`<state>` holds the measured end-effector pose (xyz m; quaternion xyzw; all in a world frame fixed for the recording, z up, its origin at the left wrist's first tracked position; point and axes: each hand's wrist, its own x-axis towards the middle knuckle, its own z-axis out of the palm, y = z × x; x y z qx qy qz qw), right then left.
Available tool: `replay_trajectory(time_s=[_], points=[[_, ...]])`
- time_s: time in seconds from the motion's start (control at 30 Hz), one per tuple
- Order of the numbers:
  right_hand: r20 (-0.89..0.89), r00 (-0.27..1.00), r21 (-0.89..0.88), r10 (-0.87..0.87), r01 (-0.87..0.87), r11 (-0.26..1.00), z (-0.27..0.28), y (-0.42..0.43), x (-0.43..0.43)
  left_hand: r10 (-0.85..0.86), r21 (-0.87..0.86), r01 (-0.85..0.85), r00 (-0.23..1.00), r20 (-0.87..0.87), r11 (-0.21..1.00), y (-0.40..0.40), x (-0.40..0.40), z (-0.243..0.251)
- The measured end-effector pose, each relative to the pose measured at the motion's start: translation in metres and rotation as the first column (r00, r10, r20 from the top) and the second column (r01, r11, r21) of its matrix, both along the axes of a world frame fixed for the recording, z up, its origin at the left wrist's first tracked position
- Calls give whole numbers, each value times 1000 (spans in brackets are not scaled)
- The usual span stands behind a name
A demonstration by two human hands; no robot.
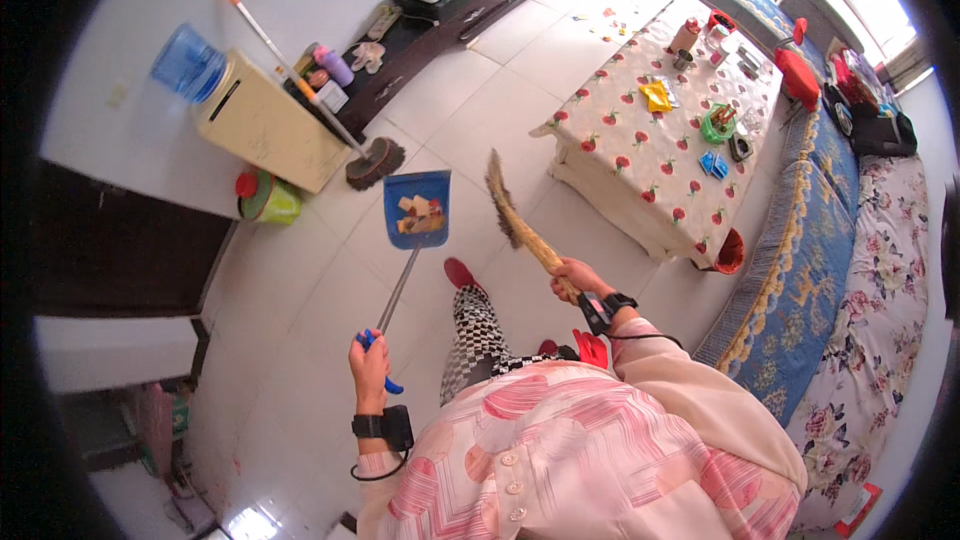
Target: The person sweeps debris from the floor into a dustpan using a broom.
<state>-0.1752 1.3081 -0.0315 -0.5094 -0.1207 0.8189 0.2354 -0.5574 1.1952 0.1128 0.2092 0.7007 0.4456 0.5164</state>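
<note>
My left hand (370, 357) grips the blue handle of a long-handled dustpan, whose metal shaft (399, 289) runs forward from my fist. Scraps of debris (420, 214), tan and reddish, lie in its blue pan (392, 232). In my right hand (581, 279) is a short straw hand broom (534, 241), held by its handle. Its dark-fringed head points forward and slightly left, apart from the pan. Whether pan or broom touches the tiles is hard to tell.
A push broom (375, 163) leans by the beige water dispenser (277, 124), near a green container (281, 201). To the right stands a low table with a strawberry-print cloth (619, 139), beside a red bin (729, 251) and a blue sofa (787, 300). Colourful scraps (611, 24) litter the far floor (555, 7).
</note>
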Motion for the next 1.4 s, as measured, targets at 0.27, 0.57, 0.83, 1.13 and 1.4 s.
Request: replay_trajectory(time_s=[0.27, 0.57, 0.83, 1.13, 1.4], points=[[-21, 994, -50, -103, 102, 994, 28, 214, -65, -282, -30, 282, 938, -201, 959, 245, -77, -55], [-23, 877, 52, -480, 480, 876, 58, 332, -49, -587, 35, 609, 777, -228, 793, 534, -70, -67], [-2, 733, -261, -680, 656, 708, 1, 520, 9, -684, 5, 690, 718, -132, 724, 776, 32, -31], [-112, 476, -301, -872, 820, 486, 15, 706, 96, -757, 31, 809, 561, -335, 586, 1013, 149, -3], [-48, 436, -156, -899, 885, 438, -15, 815, 154, -816, -4, 850, 504, -283, 526, 1208, 263, -40]])
